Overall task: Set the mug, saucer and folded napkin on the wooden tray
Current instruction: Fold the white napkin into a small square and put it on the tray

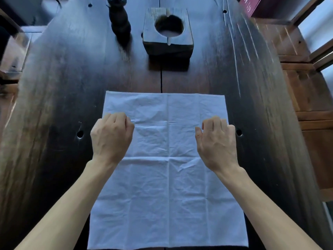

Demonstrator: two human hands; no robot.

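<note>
A dark wooden table (63, 98) is filling most of the view, with a seam running down its middle and round holes (80, 134) showing near both long edges. A square wooden block (168, 46) with a round hollow in its top is standing at the far centre. Just to its left, a dark turned object (120, 24) is standing upright, its outline blurring. A dark red box (255, 6) is sitting at the upper right, beyond the table's edge, beside brown wooden furniture (306, 91).
</note>
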